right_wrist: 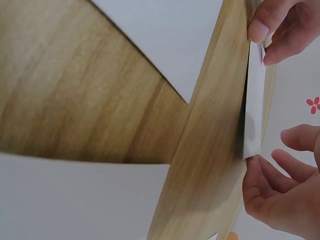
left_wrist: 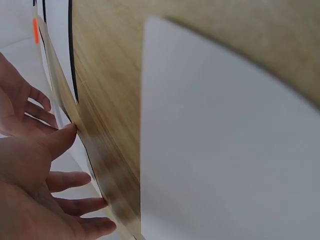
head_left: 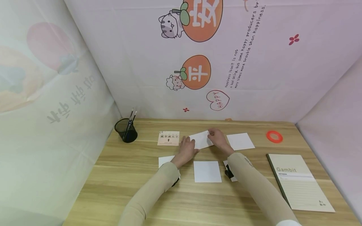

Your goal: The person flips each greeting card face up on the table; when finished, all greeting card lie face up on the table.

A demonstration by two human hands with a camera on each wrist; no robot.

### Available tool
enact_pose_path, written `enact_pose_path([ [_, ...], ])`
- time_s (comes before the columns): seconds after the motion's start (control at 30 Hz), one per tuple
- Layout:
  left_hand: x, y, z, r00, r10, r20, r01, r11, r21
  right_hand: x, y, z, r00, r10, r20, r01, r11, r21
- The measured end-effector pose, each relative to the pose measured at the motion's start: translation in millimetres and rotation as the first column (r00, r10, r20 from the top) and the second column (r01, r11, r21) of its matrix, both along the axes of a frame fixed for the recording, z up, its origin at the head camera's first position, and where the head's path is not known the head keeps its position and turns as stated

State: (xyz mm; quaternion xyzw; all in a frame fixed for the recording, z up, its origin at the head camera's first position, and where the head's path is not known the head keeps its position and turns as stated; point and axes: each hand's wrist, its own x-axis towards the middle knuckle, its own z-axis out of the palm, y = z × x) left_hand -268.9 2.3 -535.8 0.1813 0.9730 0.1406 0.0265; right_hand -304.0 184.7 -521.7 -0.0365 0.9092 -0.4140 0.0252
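Observation:
A white square card (head_left: 201, 140) lies at a slant between my two hands at the back of the table. My left hand (head_left: 186, 150) holds its left end, thumb along the near edge and fingers at the far side. My right hand (head_left: 219, 140) pinches the far right corner between fingertips. In the right wrist view the card (right_wrist: 254, 100) shows nearly edge-on, with shadow beneath it. Left of it lies a card printed with characters (head_left: 168, 142); to its right is another white card (head_left: 240, 141). Nearer me is a further white card (head_left: 207, 171).
My forearms partly cover two more white cards at the front, the left one (head_left: 165, 160) showing its far corner. A black mesh pen cup (head_left: 128, 135) holding pencils stands back left. An orange-red ring (head_left: 274, 137) and a notebook (head_left: 301, 185) lie at right. Printed curtains surround the table.

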Motion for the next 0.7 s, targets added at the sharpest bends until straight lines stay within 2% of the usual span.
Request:
enact_pose_path([
  [0.23,0.7,-1.8,-0.2,0.999,-0.018,-0.036,0.018,1.0,-0.007,0.0,0.7,1.4,0.999,-0.019,-0.033,0.02,0.999,0.042],
  [0.37,2.4,-3.8,3.3,0.998,-0.038,-0.058,0.036,0.999,-0.039,-0.2,1.9,2.8,0.999,-0.027,-0.018,0.028,0.999,0.033],
  [0.47,2.7,-6.0,5.9,0.997,-0.057,-0.06,0.053,0.997,-0.062,-1.4,4.2,2.7,1.0,-0.031,0.004,0.031,0.999,0.009],
  [0.7,-0.4,-10.9,6.7,0.996,-0.086,-0.032,0.084,0.995,-0.059,-1.2,7.4,2.0,0.999,-0.023,0.026,0.024,0.999,-0.041],
])
